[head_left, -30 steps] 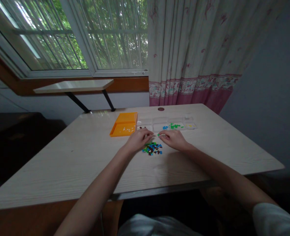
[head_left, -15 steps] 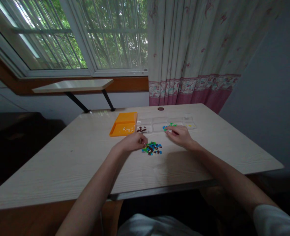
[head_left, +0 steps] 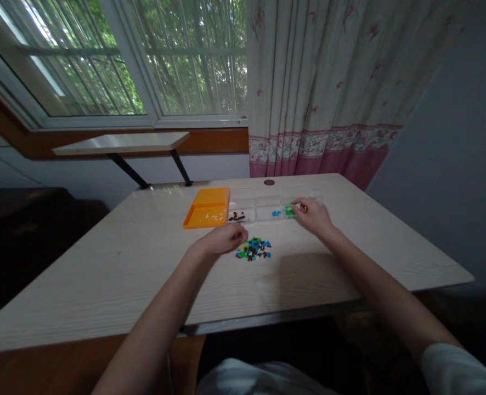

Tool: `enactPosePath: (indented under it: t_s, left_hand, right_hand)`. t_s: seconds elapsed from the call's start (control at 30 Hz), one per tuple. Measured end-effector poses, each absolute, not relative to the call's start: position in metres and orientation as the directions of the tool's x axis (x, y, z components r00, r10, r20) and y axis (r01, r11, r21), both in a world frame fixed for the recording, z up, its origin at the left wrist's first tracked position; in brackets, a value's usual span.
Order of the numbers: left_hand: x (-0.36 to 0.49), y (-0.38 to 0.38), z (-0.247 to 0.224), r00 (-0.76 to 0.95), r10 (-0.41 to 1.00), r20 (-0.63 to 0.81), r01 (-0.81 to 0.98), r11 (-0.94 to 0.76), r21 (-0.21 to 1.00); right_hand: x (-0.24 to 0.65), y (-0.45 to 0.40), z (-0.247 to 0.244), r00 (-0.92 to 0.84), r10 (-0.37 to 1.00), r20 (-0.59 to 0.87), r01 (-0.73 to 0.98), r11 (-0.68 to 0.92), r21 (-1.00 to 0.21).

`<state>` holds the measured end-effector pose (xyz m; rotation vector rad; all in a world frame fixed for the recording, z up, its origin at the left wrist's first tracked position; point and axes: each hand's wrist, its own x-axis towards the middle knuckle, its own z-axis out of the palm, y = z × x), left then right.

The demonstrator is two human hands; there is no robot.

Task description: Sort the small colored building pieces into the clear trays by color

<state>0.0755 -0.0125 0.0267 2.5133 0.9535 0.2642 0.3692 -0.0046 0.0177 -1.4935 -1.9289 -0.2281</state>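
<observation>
A mixed pile of small blue, green, brown and yellow plastic pieces (head_left: 254, 249) lies on the table. Just left of it rests my left hand (head_left: 225, 238), its fingers curled closed; whatever they hold is hidden. My right hand (head_left: 315, 215) pinches a small green piece (head_left: 293, 204) over the right part of a clear compartment tray (head_left: 263, 214). Green pieces (head_left: 289, 212) lie under those fingertips. In the tray's other compartments are blue pieces (head_left: 276, 213) and brown pieces (head_left: 237, 216). The right hand covers part of the tray's right end.
An open orange case (head_left: 205, 198) with several small white pieces (head_left: 212, 217) stands left of the tray. A raised shelf (head_left: 123, 142) on black legs is at the table's back left. A round brown cable hole (head_left: 269, 182) lies near the back edge, before the curtain (head_left: 309, 109).
My right hand has moved right, from the blue pieces to the green ones, leaving the blue ones in full view. My left hand has stayed almost still beside the pile.
</observation>
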Motion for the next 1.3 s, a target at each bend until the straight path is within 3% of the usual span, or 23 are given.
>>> enactPosePath:
  t_s: [0.2,0.33,0.47,0.57,1.0,1.3]
  left_hand:
    - [0.078,-0.01,0.021,0.708,0.675,0.207,0.558,-0.715,0.422]
    - [0.084,-0.014,0.022,0.719,0.646,0.256,0.516,-0.743,0.426]
    - [0.091,-0.021,0.026,0.722,0.638,0.268,0.476,-0.739,0.477]
    - [0.093,-0.023,0.026,0.705,0.655,0.271,0.474,-0.72,0.507]
    - [0.097,-0.023,0.026,0.653,0.699,0.29,0.454,-0.668,0.589]
    - [0.098,-0.024,0.027,0.645,0.698,0.311,0.455,-0.679,0.576]
  right_hand:
    - [0.378,0.004,0.013,-0.009,0.888,0.46,0.953,0.147,-0.264]
    - [0.365,-0.005,0.013,-0.182,0.864,0.47,0.907,0.332,-0.26]
    - [0.332,-0.024,0.011,-0.459,0.738,0.494,0.757,0.616,-0.217]
    - [0.309,-0.035,0.007,-0.539,0.649,0.537,0.674,0.715,-0.186]
    - [0.299,-0.04,0.006,-0.548,0.509,0.664,0.581,0.802,-0.136]
    - [0.298,-0.042,0.009,-0.547,0.545,0.636,0.6,0.784,-0.156]
